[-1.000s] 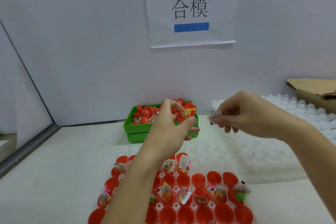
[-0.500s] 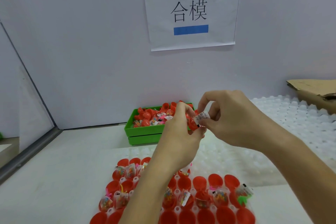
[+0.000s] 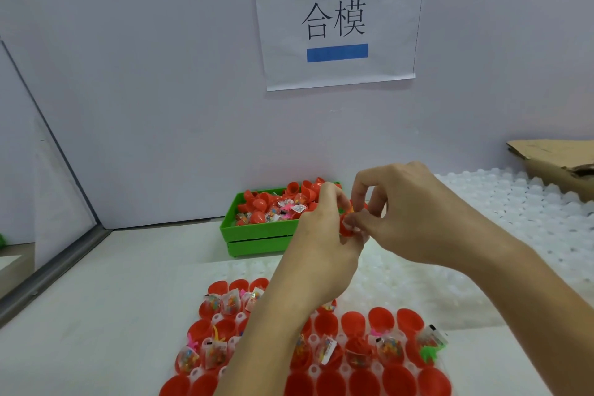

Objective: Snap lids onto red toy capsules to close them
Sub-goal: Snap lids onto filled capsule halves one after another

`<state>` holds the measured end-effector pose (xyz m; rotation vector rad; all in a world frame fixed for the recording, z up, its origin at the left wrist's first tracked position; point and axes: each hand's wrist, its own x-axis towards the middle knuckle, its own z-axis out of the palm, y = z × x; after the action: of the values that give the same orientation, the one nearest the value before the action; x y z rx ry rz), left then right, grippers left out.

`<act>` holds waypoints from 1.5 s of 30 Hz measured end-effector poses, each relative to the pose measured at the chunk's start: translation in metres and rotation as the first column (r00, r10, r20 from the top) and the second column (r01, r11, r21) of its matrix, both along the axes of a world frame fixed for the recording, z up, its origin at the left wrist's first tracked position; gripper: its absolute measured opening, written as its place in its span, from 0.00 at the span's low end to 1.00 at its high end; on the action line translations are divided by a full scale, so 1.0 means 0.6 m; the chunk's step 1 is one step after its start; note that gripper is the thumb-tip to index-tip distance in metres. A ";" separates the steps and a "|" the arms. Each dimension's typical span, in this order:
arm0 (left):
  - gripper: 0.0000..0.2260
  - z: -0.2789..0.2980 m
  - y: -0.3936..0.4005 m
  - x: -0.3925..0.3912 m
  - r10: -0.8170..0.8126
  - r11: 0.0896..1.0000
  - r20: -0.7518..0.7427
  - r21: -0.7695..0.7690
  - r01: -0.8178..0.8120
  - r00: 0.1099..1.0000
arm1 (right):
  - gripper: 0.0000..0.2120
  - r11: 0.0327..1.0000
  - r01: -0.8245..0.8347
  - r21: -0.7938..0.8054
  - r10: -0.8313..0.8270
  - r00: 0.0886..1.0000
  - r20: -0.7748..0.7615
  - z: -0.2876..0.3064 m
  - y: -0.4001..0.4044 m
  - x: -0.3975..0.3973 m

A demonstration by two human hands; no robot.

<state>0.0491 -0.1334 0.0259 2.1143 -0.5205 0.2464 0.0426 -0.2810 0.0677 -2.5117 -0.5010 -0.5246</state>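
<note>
Hands closed in: left hand point(image 3: 321, 235), right hand point(image 3: 414, 219) grips both pinch glossy round red capsule point(image 3: 346, 226).

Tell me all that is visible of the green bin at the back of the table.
The green bin is a shallow rectangular box of what looks like bright green plastic, with a groove along its front wall. It stands upright on the white table, close to the back wall, behind the hands. It is heaped with red capsule halves and small packets of toys, some rising above the rim. The left hand hides its right end. Neither hand plainly touches it.
</note>
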 end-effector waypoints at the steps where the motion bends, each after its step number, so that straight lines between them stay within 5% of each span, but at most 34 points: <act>1: 0.10 0.000 -0.001 0.000 -0.003 1.000 0.001 0.002 0.003 1.000 | 0.08 1.000 0.026 -0.010 -0.026 1.000 0.012 -0.001 0.001 -0.001; 35: 0.10 0.006 -0.001 -0.001 -0.059 0.981 -0.108 -0.192 0.038 0.992 | 0.05 0.944 -0.072 0.323 0.066 0.997 0.031 0.008 -0.008 0.007; 45: 0.12 0.012 0.003 -0.002 -0.098 0.973 -0.137 -0.222 0.066 0.986 | 0.09 0.974 -0.063 0.219 0.061 0.998 0.017 0.008 -0.027 0.013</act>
<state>0.0480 -0.1317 0.0331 1.8768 -0.4708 0.0938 0.0506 -0.2972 0.0727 -2.2764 -0.4952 -0.5382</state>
